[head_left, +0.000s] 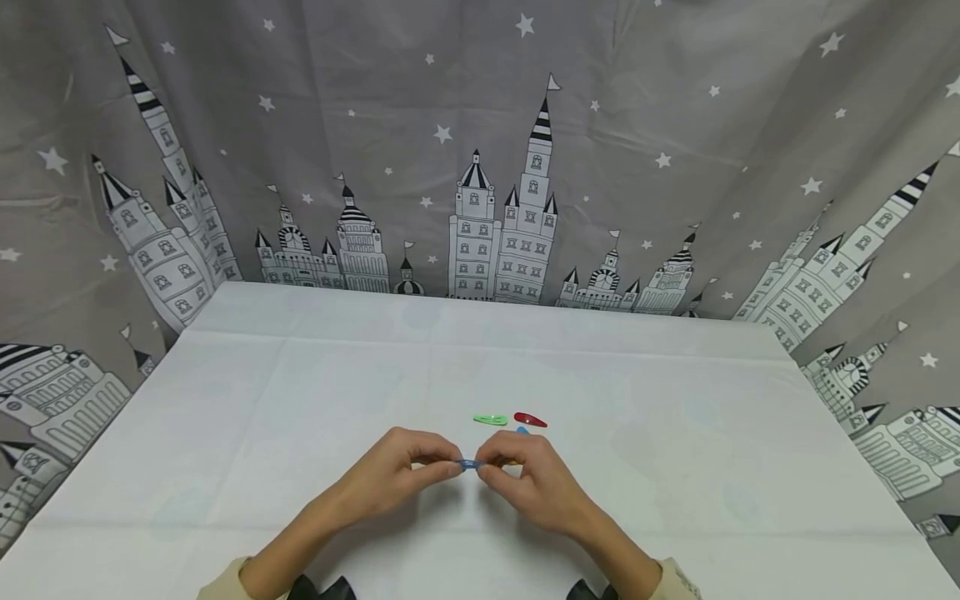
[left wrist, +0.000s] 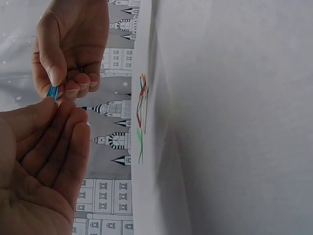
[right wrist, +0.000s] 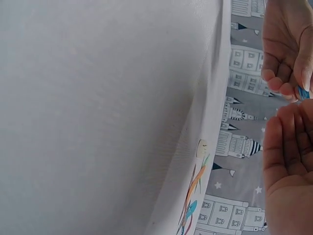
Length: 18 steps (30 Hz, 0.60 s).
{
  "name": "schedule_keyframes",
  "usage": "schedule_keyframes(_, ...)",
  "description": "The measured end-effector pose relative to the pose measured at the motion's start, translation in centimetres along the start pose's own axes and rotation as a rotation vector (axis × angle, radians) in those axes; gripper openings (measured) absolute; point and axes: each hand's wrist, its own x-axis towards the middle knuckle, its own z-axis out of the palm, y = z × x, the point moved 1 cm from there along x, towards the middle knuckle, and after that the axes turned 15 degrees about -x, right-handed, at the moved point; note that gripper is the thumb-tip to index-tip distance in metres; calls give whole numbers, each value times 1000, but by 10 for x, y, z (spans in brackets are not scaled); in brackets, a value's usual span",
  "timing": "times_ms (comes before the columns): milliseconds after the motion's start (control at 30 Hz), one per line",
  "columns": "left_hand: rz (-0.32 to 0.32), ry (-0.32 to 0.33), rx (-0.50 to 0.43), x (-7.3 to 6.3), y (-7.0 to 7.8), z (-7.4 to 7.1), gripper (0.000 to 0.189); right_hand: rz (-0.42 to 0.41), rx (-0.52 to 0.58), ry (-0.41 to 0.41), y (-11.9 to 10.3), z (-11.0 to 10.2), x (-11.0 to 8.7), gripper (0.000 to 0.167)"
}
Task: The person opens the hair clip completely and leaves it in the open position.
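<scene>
Between both hands, just above the white table, is a small blue hair clip (head_left: pixel 469 464). My left hand (head_left: pixel 397 477) pinches one end between thumb and index finger. From the other side my right hand (head_left: pixel 538 482) pinches the opposite end; the fingertips cover part of the clip. In the left wrist view the blue hair clip (left wrist: pixel 53 92) shows between the two thumbs. Just beyond the hands lie a green snap hair clip (head_left: pixel 491 420) and a red one (head_left: pixel 531 419). A lighter blue clip (head_left: pixel 522 431) is partly hidden behind the right hand.
A white cloth covers the table (head_left: pixel 675 417). Behind it hangs a grey curtain (head_left: pixel 360 100) printed with castles and stars. In the right wrist view an orange clip (right wrist: pixel 197 175) lies among the others, near a small pale piece (right wrist: pixel 201 148) of unclear kind.
</scene>
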Motion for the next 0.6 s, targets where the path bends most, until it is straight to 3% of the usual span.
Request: schedule_keyframes(600, 49, -90, 7, -1, 4, 1, 15, -21, 51, -77, -1, -3, -4, 12)
